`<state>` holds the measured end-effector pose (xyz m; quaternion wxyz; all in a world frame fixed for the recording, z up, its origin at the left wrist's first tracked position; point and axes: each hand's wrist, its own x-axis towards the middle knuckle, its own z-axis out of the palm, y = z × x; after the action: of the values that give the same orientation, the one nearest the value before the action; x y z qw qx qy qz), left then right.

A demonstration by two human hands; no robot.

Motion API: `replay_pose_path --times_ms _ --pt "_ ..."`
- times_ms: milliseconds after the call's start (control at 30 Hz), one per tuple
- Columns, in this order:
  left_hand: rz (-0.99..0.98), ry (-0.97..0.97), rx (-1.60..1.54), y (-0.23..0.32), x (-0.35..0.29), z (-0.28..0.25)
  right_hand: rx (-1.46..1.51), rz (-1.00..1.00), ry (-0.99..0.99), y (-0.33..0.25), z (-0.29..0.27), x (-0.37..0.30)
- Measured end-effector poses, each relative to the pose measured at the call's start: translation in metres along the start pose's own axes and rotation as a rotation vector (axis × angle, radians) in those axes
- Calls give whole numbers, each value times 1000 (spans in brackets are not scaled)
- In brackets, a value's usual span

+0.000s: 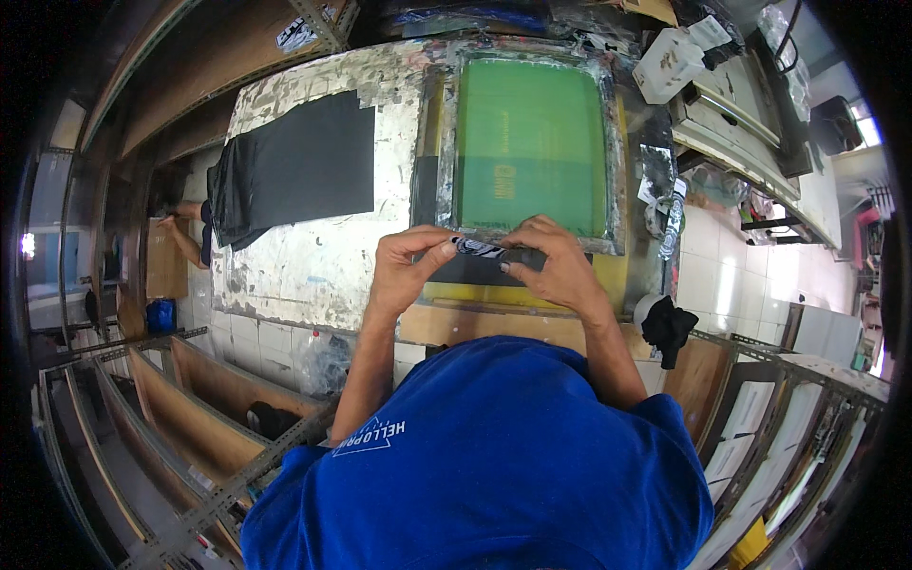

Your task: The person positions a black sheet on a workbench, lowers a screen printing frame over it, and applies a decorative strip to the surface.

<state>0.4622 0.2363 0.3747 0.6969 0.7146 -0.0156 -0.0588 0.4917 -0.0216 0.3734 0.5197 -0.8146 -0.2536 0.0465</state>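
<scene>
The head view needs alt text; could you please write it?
A person's left hand and right hand hold a dark, white-patterned strip by a green framed screen; black sheets lie on a stained white table to the left.

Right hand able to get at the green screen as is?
Likely yes: the green screen looks uncovered and the right hand is by its near edge, though holding a black-and-white strip.

it's green across the screen mesh (pixel 551 142), black sheets (pixel 304 171), white table (pixel 391 190) blotched grey, black-and-white patterned strip (pixel 478 248), vivid blue shirt (pixel 522 456)!
</scene>
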Motion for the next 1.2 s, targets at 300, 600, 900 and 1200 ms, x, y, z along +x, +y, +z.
replay_pose_path --times_ms 300,600,900,1200 --pt "156 30 362 -7 8 2 -7 284 -59 14 -18 -18" --pt "58 79 962 -75 5 -55 -332 475 297 78 -45 -72" --pt "-26 31 1054 -114 -5 -55 -532 359 434 119 -37 -98" --pt "-92 -21 1069 -108 -2 -51 -624 247 411 140 -25 -95"
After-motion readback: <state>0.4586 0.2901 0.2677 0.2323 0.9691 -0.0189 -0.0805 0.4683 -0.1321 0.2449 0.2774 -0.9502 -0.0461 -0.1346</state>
